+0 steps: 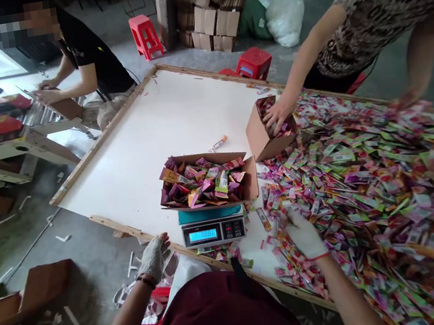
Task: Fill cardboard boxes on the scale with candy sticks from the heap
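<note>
My left hand (153, 257), in a pale fingerless glove, rests on the wooden front rim of the table (120, 230), fingers curled loosely with nothing in them. My right hand (304, 233), in a white glove, reaches into the heap of small colourful sachets (369, 188), fingers bent down among them. Between my hands stands a digital scale (213, 229) with a lit blue display. On it sits an open cardboard box (207, 180) filled with sachets.
A co-worker at the right presses a hand (277, 112) into a second tilted cardboard box (265, 133). Another person sits at a machine at the far left. Red stools (145, 34) and stacked cartons (211, 20) stand beyond the white tabletop (162, 127).
</note>
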